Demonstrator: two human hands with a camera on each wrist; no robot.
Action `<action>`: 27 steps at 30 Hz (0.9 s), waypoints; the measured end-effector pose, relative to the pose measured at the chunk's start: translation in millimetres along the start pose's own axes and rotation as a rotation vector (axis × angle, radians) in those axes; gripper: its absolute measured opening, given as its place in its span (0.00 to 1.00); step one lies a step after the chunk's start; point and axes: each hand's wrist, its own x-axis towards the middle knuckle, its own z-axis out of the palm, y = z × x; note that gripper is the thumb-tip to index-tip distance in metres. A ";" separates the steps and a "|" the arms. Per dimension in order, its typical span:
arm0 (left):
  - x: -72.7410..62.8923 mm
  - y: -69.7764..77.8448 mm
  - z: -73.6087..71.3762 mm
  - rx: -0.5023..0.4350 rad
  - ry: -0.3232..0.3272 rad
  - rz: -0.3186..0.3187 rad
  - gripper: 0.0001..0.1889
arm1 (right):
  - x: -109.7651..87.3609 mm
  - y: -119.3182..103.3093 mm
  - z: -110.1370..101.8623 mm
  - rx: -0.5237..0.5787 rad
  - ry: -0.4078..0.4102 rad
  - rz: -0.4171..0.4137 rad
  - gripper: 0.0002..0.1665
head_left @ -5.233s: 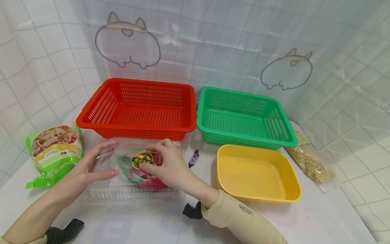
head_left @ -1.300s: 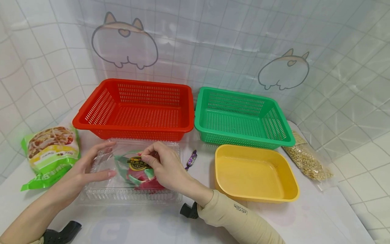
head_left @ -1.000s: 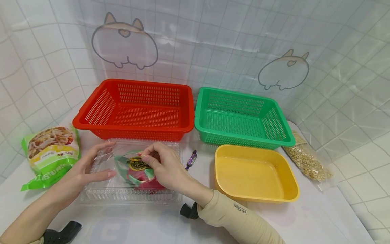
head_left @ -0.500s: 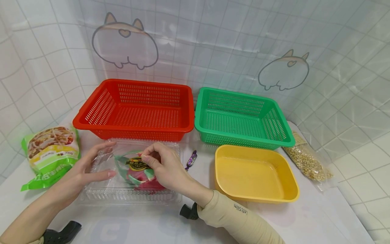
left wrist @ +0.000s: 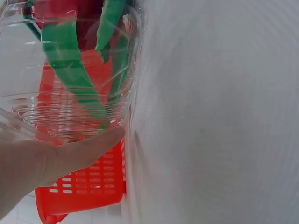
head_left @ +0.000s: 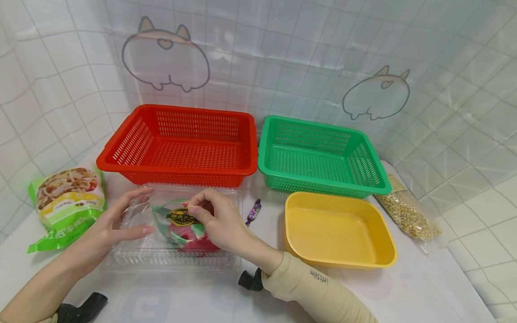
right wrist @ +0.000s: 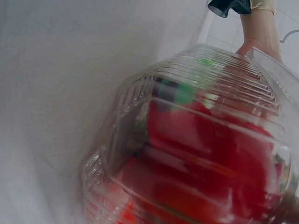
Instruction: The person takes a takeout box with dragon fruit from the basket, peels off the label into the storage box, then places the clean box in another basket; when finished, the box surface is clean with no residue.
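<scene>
A clear ribbed plastic clamshell box (head_left: pixel 139 258) lies on the table with a dragon fruit (head_left: pixel 190 235), red with green scales, under its lid. On the lid is a round black-and-gold label (head_left: pixel 180 218). My right hand (head_left: pixel 222 220) pinches this label's upper right edge between thumb and index finger. My left hand (head_left: pixel 106 229) rests on the box's left end, thumb straight over the lid and fingers along the far side. In the left wrist view a finger of the left hand (left wrist: pixel 51 156) lies against the ribbed wall. The right wrist view shows the fruit (right wrist: pixel 187 130) through the plastic; the right fingertips are hidden there.
Behind the box stands a red basket (head_left: pixel 177 170), with a green basket (head_left: pixel 323 181) to its right. A yellow basin (head_left: pixel 339 262) sits at front right. A purple-wrapped candy (head_left: pixel 254 211), a green food bag (head_left: pixel 68 206) and a bag of grains (head_left: pixel 408 211) lie around.
Compared with about five seconds ago, my right thumb and index finger have come together at the label, and its upper part no longer shows. In the last second hardly anything has moved.
</scene>
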 end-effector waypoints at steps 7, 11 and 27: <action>-0.2 0.2 0.2 0.001 0.001 0.002 0.40 | 0.4 -0.2 -0.1 -0.001 0.001 0.005 0.03; -0.4 0.0 0.3 0.000 0.003 0.003 0.40 | 0.1 -0.6 0.0 0.013 0.000 0.009 0.03; 1.0 1.8 0.9 -0.002 0.009 -0.023 0.41 | -0.2 -2.3 -0.6 0.028 -0.002 0.023 0.03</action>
